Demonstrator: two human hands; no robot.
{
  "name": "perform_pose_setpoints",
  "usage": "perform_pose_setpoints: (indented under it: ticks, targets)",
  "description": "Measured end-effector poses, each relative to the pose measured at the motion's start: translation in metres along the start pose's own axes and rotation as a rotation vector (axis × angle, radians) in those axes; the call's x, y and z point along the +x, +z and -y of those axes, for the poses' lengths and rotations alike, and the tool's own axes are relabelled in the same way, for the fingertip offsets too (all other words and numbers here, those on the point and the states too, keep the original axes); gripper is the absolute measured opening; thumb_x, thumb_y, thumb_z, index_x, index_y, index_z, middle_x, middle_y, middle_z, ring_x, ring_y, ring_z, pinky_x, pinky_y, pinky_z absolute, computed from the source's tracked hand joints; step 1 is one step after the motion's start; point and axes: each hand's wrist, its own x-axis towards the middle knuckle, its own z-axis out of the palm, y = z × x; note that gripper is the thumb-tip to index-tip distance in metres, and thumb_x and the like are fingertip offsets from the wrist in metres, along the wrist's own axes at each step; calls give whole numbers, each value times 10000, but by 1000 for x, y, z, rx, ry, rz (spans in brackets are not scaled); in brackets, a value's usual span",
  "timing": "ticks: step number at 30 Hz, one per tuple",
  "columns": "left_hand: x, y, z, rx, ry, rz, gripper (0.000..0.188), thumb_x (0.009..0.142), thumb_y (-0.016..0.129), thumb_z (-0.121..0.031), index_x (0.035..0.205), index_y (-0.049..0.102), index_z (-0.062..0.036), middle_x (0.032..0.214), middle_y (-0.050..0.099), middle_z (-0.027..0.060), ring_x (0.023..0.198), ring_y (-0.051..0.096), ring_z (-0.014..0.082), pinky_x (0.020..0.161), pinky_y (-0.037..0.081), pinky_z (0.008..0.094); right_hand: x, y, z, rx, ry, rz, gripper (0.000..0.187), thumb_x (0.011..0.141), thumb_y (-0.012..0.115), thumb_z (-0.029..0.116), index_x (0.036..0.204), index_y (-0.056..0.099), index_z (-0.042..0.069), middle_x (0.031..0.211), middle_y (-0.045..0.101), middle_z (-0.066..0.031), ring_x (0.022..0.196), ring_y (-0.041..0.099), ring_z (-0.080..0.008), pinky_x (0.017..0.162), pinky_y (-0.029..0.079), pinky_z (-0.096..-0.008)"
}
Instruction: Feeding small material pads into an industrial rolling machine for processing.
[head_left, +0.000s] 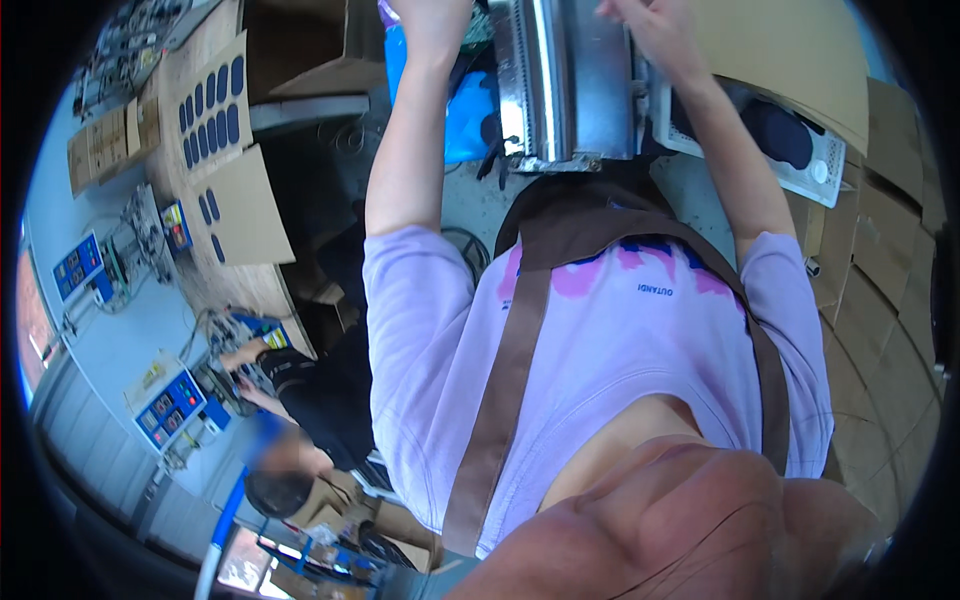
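Note:
In front of me at the top edge stands a metal machine (605, 95) with a long shiny bar (548, 80). My left hand (432, 22) is left of it, beside a blue plastic bag (470, 115); its fingers are cut off by the picture edge. A small purple thing shows next to that hand, and I cannot tell whether it is held. Over the machine's right part, my right hand (658, 32) has its fingers bent together, partly cut off at the top. To its right, a white plastic crate (825, 172) holds dark rounded pieces (780, 137).
A cardboard sheet (790, 50) lies over the crate's far side. Cardboard boxes (885, 220) line the right. On the left, boards (250, 205) carry dark oval pieces (213, 112). A co-worker in black (325, 390) works at a bench with blue control boxes (170, 408).

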Motion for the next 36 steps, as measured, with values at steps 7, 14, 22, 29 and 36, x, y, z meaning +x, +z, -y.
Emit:
perform_pose_setpoints:
  ticks: [7,14,22,29,36]
  targets:
    - [-21,27,-12,347,664,-145,109,764,757,-64,857,701,-77,883,624,40,736,551,191,651,448,301,-36,-11,37,1048,127,43,334,1029,502,165,1305,532,-21,1200,650,-131,954,648,-163,811,507,-211]
    - [-41,68,-60,377,1110,247,224,767,744,-41,987,711,-71,950,613,40,750,556,168,655,447,285,-20,-37,11,1785,211,108,494,1040,456,346,1370,478,-21,1317,586,-158,1123,594,-225,968,470,-296]
    - [-57,61,-76,270,1047,389,222,799,705,-16,1019,681,-34,975,603,59,728,530,184,658,425,292,11,-78,-91,1646,200,-88,573,1031,446,415,1400,446,-24,1376,550,-177,1184,567,-252,1028,440,-337]
    - [-66,48,-68,269,969,371,221,800,713,-16,1019,688,-28,990,624,65,730,539,187,655,430,295,33,-61,-139,1075,293,-257,498,1027,475,364,1335,522,-24,1337,585,-183,1178,578,-256,1023,441,-341]
    - [-69,22,-51,339,855,305,221,796,713,-15,1016,695,-18,973,638,66,739,554,195,670,440,303,-29,-82,-83,-33,-19,-338,302,984,571,286,1118,636,22,991,628,-101,866,583,-194,784,458,-298]
